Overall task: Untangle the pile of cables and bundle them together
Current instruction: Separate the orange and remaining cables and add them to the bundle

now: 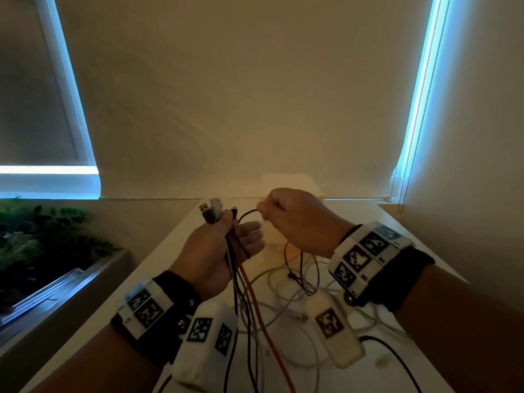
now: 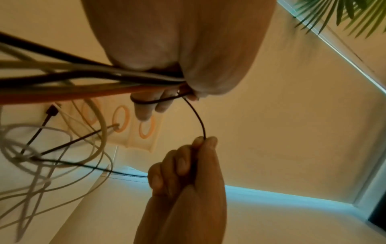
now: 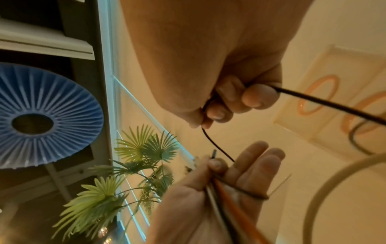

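My left hand (image 1: 239, 228) is raised above the white table (image 1: 170, 251), its thumb pressing a bundle of cables (image 1: 236, 268) against the palm. Their plugs (image 1: 212, 212) stick out above the hand, and an orange cable (image 1: 255, 302) hangs down with the dark ones. My right hand (image 1: 262, 208) pinches a thin black cable (image 1: 246, 214) that arcs over to the left hand and loops round its fingers (image 3: 259, 166). In the left wrist view the right hand (image 2: 204, 140) grips this black cable (image 2: 198, 118). Loose white cables (image 1: 283, 285) lie tangled on the table below.
A cream box with orange rings (image 1: 276, 242) stands on the table just behind the hands. Green plants (image 1: 42, 236) fill a planter at the left. A blind chain (image 1: 408, 165) hangs at the right. A blue pleated disc (image 3: 41, 107) shows in the right wrist view.
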Tool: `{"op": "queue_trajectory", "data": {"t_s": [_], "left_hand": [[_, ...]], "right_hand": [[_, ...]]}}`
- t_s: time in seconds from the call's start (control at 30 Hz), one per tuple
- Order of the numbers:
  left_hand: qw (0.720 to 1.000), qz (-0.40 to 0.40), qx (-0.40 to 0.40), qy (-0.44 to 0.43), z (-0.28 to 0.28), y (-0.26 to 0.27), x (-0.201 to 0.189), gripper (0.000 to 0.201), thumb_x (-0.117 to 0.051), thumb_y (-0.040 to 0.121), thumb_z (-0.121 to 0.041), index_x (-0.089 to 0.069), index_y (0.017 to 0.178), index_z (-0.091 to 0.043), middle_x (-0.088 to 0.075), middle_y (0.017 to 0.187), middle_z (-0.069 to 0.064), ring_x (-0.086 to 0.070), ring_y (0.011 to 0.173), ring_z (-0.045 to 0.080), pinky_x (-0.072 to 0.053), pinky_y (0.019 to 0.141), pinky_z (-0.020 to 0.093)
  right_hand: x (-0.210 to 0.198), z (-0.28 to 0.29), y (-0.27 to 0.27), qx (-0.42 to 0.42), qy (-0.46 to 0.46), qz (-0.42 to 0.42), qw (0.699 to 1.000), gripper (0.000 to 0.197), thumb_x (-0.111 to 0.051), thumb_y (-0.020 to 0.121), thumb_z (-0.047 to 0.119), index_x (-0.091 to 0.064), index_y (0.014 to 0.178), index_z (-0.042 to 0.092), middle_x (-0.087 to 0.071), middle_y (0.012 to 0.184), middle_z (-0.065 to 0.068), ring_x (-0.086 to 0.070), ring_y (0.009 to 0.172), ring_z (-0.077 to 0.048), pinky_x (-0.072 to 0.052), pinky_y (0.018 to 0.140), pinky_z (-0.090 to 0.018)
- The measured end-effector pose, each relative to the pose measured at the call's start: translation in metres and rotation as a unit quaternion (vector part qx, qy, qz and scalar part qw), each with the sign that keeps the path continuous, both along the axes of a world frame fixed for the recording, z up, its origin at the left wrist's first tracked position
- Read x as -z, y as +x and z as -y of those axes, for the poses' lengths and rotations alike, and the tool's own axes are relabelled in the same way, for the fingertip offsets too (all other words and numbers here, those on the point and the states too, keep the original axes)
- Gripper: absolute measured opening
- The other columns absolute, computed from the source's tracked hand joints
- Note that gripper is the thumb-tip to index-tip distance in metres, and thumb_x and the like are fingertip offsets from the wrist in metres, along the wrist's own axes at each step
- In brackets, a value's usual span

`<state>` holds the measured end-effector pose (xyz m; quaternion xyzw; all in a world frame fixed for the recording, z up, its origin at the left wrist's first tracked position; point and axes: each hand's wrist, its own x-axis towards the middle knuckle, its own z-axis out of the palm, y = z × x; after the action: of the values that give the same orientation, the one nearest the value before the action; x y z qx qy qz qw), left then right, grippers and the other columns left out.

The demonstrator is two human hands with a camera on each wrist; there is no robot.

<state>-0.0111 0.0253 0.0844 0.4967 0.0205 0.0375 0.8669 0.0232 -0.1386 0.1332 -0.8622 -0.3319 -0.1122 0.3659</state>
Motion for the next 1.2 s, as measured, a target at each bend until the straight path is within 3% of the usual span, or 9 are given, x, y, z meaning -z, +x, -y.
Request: {"op": "queue_trajectory", "data": {"t_s": [0.2,0.4,0.5,0.6,0.77,0.83,0.93,1.07,1.2], "left_hand": [[0.991,0.012,0.012,-0.13,-0.008,0.005,0.003,0.04,-0.033,0.111,-0.038,-0.049,0.09,-0.009,-0.068,0.122,0.032,-0.07,0.11,0.043,-0.064,0.079,0.043],[0.986,0.052,0.083,-0.135,0.002,-0.009,0.0,0.043,-0.031,0.11,-0.04,-0.048,0.084,-0.01,-0.069,0.122,0.029,-0.072,0.108,0.038,-0.064,0.078,0.036],[0.986,0.056,0.102,-0.118,0.0,-0.012,-0.002,0.042,-0.033,0.109,-0.042,-0.047,0.083,-0.013,-0.07,0.125,0.024,-0.077,0.085,0.024,-0.062,0.064,0.027],[0.99,0.044,0.115,-0.065,0.0,-0.017,-0.006,0.039,-0.034,0.108,-0.042,-0.045,0.082,-0.015,-0.072,0.123,0.018,-0.063,0.055,0.013,-0.05,0.048,0.02],[0.989,0.024,0.148,0.01,0.003,-0.029,-0.007,0.036,-0.039,0.105,-0.039,-0.046,0.081,-0.013,-0.076,0.101,0.019,-0.051,0.041,0.011,-0.034,0.035,0.017],[0.987,0.02,0.156,0.032,0.003,-0.031,-0.004,0.035,-0.039,0.105,-0.038,-0.046,0.082,-0.012,-0.076,0.096,0.021,-0.059,0.043,0.015,-0.032,0.034,0.017],[0.985,0.011,0.157,0.071,0.005,-0.033,0.0,0.037,-0.035,0.106,-0.039,-0.045,0.085,-0.011,-0.075,0.103,0.026,-0.076,0.069,0.028,-0.034,0.036,0.018],[0.981,-0.018,0.154,0.115,0.011,-0.029,0.005,0.033,-0.035,0.108,-0.035,-0.045,0.092,-0.008,-0.073,0.109,0.03,-0.074,0.096,0.043,-0.049,0.045,0.022],[0.989,-0.076,0.094,0.081,0.014,-0.013,0.014,0.036,-0.04,0.11,-0.029,-0.048,0.129,0.001,-0.07,0.11,0.035,-0.07,0.103,0.049,-0.063,0.066,0.038]], "right_hand": [[0.048,0.009,-0.019,-0.108,-0.126,-0.052,0.985,0.019,-0.049,0.101,0.029,-0.06,0.088,0.022,-0.057,0.079,0.013,-0.052,0.075,0.002,-0.042,0.071,-0.017],[0.081,0.024,0.001,-0.089,-0.094,-0.113,0.985,0.029,-0.046,0.103,0.03,-0.061,0.084,0.014,-0.056,0.06,0.018,-0.05,0.054,0.006,-0.036,0.055,-0.008],[0.089,0.029,0.006,-0.093,-0.086,-0.165,0.978,0.034,-0.043,0.104,0.033,-0.057,0.083,0.011,-0.058,0.059,0.006,-0.052,0.05,-0.003,-0.045,0.053,-0.017],[0.09,0.03,0.013,-0.097,-0.096,-0.175,0.975,0.034,-0.04,0.105,0.033,-0.056,0.086,0.009,-0.062,0.066,-0.005,-0.058,0.057,-0.012,-0.051,0.061,-0.025],[0.084,0.033,0.031,-0.062,-0.098,-0.179,0.977,0.032,-0.042,0.104,0.032,-0.057,0.082,0.013,-0.054,0.053,0.007,-0.05,0.05,-0.009,-0.047,0.06,-0.028],[0.078,0.037,0.04,-0.046,-0.098,-0.181,0.978,0.032,-0.043,0.103,0.033,-0.058,0.081,0.016,-0.053,0.052,0.008,-0.049,0.048,-0.008,-0.047,0.059,-0.029],[0.065,0.036,0.047,-0.031,-0.106,-0.161,0.981,0.033,-0.045,0.102,0.035,-0.058,0.074,0.021,-0.054,0.057,0.006,-0.049,0.05,-0.01,-0.048,0.061,-0.035],[0.045,0.027,0.046,0.014,-0.118,-0.084,0.989,0.027,-0.051,0.099,0.038,-0.063,0.08,0.023,-0.061,0.075,0.004,-0.057,0.067,-0.011,-0.046,0.066,-0.029],[0.028,0.009,0.024,0.023,-0.072,0.01,0.997,0.018,-0.066,0.089,0.037,-0.061,0.077,0.025,-0.06,0.079,0.008,-0.056,0.073,-0.008,-0.042,0.066,-0.025]]}}
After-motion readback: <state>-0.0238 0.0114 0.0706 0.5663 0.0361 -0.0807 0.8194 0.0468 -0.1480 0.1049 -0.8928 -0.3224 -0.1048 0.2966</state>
